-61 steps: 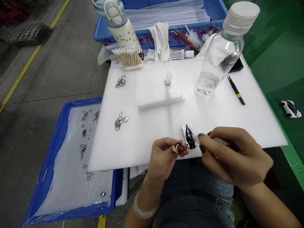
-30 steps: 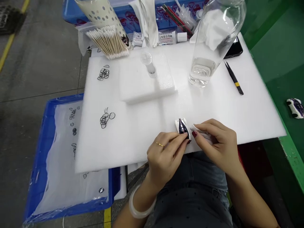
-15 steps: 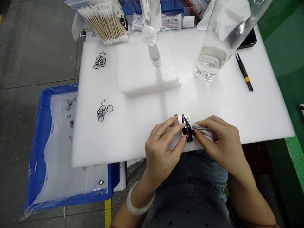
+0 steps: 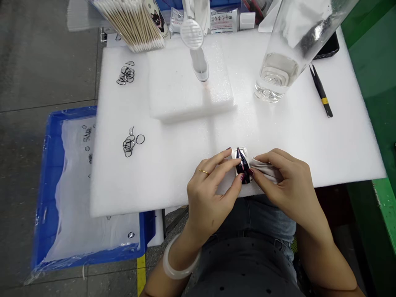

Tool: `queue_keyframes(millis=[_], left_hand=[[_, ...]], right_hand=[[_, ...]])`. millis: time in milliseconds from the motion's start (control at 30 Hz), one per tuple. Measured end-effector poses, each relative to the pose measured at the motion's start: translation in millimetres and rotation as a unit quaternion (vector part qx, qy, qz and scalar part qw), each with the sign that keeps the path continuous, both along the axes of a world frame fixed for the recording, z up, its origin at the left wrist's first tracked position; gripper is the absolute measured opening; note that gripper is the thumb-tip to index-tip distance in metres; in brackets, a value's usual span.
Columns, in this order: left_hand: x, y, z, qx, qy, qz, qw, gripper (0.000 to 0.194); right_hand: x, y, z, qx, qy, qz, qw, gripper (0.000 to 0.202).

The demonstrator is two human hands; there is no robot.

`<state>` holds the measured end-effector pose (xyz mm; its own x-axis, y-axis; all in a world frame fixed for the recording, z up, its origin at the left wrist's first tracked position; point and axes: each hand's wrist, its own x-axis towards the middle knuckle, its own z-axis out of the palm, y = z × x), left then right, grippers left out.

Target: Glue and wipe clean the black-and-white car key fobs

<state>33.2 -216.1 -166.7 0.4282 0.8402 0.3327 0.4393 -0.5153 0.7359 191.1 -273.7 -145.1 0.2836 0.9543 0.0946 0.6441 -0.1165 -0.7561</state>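
A small toy car [image 4: 242,161], white with a glossy dark middle, lies at the front edge of the white foam board. My left hand [image 4: 213,181] grips it from the left, its fingertips along the far and near sides. Between the thumb and fingers of my right hand [image 4: 286,181] a white cloth [image 4: 267,169] is pinched. That thumb touches the car's right side, where the cloth's edge meets it. My palms hide part of the cloth.
On the foam board [image 4: 173,173] are two heaps of black-rimmed clear pieces [image 4: 126,74], a foam block [image 4: 179,95], tweezers [image 4: 321,91] and a tall glass of water [image 4: 275,78]. Cotton swabs [image 4: 133,24] and a tube [image 4: 225,20] stand behind. A blue tray [image 4: 43,206] sits lower left.
Both hands hold nearly the same pose at the toy car, with only slight finger movement. The view has shifted a little.
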Motion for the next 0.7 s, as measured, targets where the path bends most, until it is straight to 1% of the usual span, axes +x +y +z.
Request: queue_keyframes(millis=[67,133,200,267,300,333,367,400,500,600,700], left_hand=[[-3,2,3.1,-0.011,0.007,-0.003,1.000,0.022],[-7,10,7.5,-0.030,0.022,-0.035,0.999,0.028],[-13,23,11.6,-0.037,0.051,-0.118,0.991,0.046],[-16,36,13.4,-0.023,0.084,-0.228,0.970,0.064],[-17,41,13.0,-0.013,0.095,-0.271,0.958,0.066],[-17,46,11.9,-0.007,0.099,-0.295,0.950,0.064],[-16,48,10.1,-0.002,0.095,-0.301,0.949,0.059],[-15,49,8.0,0.002,0.087,-0.292,0.953,0.053],[-12,46,2.7,0.014,0.056,-0.237,0.970,0.040],[-11,42,1.4,0.016,0.040,-0.218,0.975,0.034],[-11,40,2.5,0.011,0.036,-0.214,0.976,0.032]], right_hand=[[1,-1,-1.0,0.009,-0.002,-0.002,1.000,0.006],[3,-4,-2.1,0.029,0.004,0.001,1.000,0.005],[5,-11,-3.6,0.068,0.016,-0.004,0.998,0.006],[5,-18,-6.7,0.130,0.003,-0.018,0.991,0.013],[4,-22,-9.0,0.162,-0.019,-0.026,0.986,0.017],[1,-25,-11.8,0.189,-0.050,-0.028,0.980,0.022],[-2,-27,-15.0,0.209,-0.086,-0.026,0.974,0.025],[-5,-29,-18.4,0.221,-0.119,-0.021,0.968,0.027],[-16,-28,-28.0,0.228,-0.179,-0.028,0.957,0.027],[-24,-26,-34.3,0.225,-0.209,-0.064,0.949,0.027],[-28,-25,-37.0,0.226,-0.231,-0.073,0.943,0.026]])
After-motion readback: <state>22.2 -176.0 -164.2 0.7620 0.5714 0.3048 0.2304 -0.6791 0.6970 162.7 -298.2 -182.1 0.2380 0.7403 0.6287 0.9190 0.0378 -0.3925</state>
